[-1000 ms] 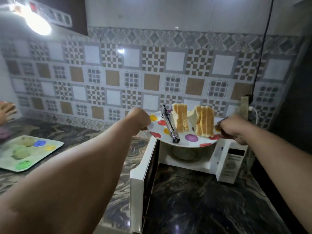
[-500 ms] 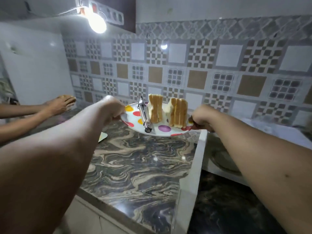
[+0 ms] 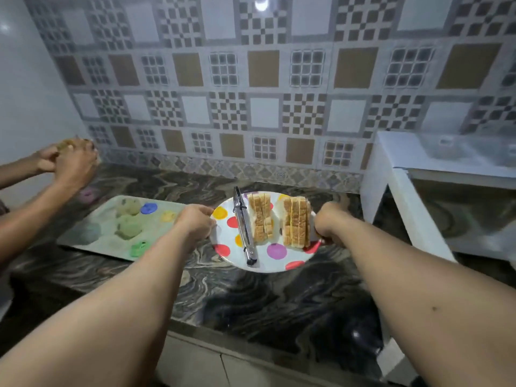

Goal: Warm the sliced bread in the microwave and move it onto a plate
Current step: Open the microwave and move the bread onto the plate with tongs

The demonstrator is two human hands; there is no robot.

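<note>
Gripping opposite rims, the left hand (image 3: 195,223) and right hand (image 3: 328,223) curl their fingers on the plate (image 3: 275,262) over the counter (image 3: 268,300). Bread (image 3: 296,226) stands on it beside tongs (image 3: 243,227); the microwave (image 3: 435,191) sits right.

White plate (image 3: 275,265) dotted red, yellow, purple and orange. Tan-crusted, pale-crumbed bread slices (image 3: 296,222). Silver tongs (image 3: 243,227). Black surface (image 3: 273,300) swirled with grey and cream marbling. Pale tray (image 3: 83,241), at left, spotted blue, yellow, green. White microwave (image 3: 402,191) at right. Wall tiles (image 3: 262,79) checkered grey, white, brown.
</note>
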